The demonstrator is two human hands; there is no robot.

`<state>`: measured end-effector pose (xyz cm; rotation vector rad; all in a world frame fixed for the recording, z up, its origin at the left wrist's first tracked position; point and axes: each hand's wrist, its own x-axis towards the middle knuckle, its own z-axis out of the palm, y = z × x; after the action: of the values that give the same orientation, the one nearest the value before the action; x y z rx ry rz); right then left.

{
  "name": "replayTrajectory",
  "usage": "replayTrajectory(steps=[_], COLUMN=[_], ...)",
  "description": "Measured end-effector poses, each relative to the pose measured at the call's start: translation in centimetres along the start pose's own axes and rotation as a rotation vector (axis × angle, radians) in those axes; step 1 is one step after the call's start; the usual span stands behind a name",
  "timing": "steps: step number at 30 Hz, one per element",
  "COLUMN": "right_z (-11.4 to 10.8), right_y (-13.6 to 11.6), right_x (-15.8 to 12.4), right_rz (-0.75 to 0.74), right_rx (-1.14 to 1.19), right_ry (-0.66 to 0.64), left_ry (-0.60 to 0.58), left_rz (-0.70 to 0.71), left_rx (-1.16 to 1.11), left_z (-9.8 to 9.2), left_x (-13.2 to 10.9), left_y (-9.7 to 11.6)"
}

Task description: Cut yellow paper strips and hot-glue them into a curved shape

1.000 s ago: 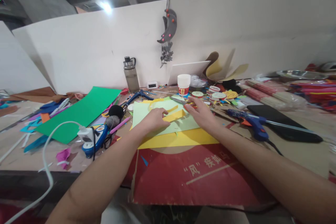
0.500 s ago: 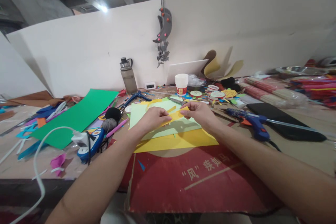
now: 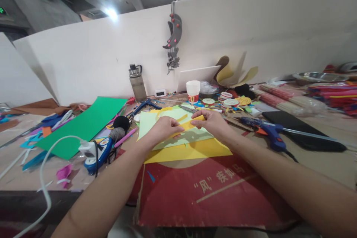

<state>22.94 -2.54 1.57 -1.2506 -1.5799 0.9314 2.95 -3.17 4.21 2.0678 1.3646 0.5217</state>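
Both my hands hold one small yellow paper strip (image 3: pixel 190 124) just above the table's middle. My left hand (image 3: pixel 164 128) pinches its left end with closed fingers. My right hand (image 3: pixel 212 121) pinches its right end. Under the strip lies a pale green sheet (image 3: pixel 150 121) on top of a larger yellow sheet (image 3: pixel 192 149). Both sheets rest on a red cardboard (image 3: pixel 212 189) with white characters.
A blue glue gun (image 3: pixel 269 131) lies right of my right hand, beside a black flat case (image 3: pixel 301 130). A green sheet (image 3: pixel 83 124), another blue glue gun (image 3: pixel 97 152) with a white cable, a bottle (image 3: pixel 138 81), a paper cup (image 3: pixel 193 91) and tape rolls (image 3: pixel 230 101) crowd the table.
A second ago my right hand lay flat and open on the sheets; it has since closed on the yellow strip's right end, and both hands have lifted the strip slightly.
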Motion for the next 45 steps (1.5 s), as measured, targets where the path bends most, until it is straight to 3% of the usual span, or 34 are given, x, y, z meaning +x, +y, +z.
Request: replayTrajectory(steps=[4, 12, 15, 18, 21, 24, 29, 35, 40, 45], right_z=[0.3, 0.1, -0.2, -0.2, 0.1, 0.2, -0.6, -0.3, 0.9, 1.1], right_y=[0.2, 0.0, 0.0, 0.3, 0.9, 1.5, 1.0, 0.2, 1.3, 1.8], right_x=[0.1, 0.2, 0.5, 0.6, 0.7, 0.9, 1.3, 0.8, 0.5, 0.7], right_rz=[0.059, 0.042, 0.096, 0.187, 0.219, 0.203, 0.303, 0.356, 0.257, 0.246], right_rx=[0.033, 0.134, 0.386, 0.596, 0.539, 0.451, 0.456, 0.596, 0.449, 0.415], right_ry=[-0.047, 0.052, 0.022, -0.094, -0.147, -0.043, 0.085, -0.133, -0.164, -0.149], left_ry=[0.038, -0.030, -0.044, 0.011, -0.001, -0.022, 0.117, 0.049, 0.035, 0.033], left_rz=[0.025, -0.014, -0.093, -0.134, -0.139, -0.083, 0.113, 0.005, 0.008, 0.077], left_rx=[0.024, -0.113, -0.178, -0.206, -0.218, -0.149, 0.167, -0.003, 0.008, 0.228], left_z=[0.2, 0.4, -0.1, -0.4, -0.2, 0.0, -0.4, -0.2, 0.4, 0.2], left_x=[0.0, -0.1, -0.2, -0.3, -0.3, -0.2, 0.0, 0.1, 0.3, 0.1], left_y=[0.0, 0.5, 0.5, 0.3, 0.2, 0.3, 0.3, -0.3, -0.4, 0.0])
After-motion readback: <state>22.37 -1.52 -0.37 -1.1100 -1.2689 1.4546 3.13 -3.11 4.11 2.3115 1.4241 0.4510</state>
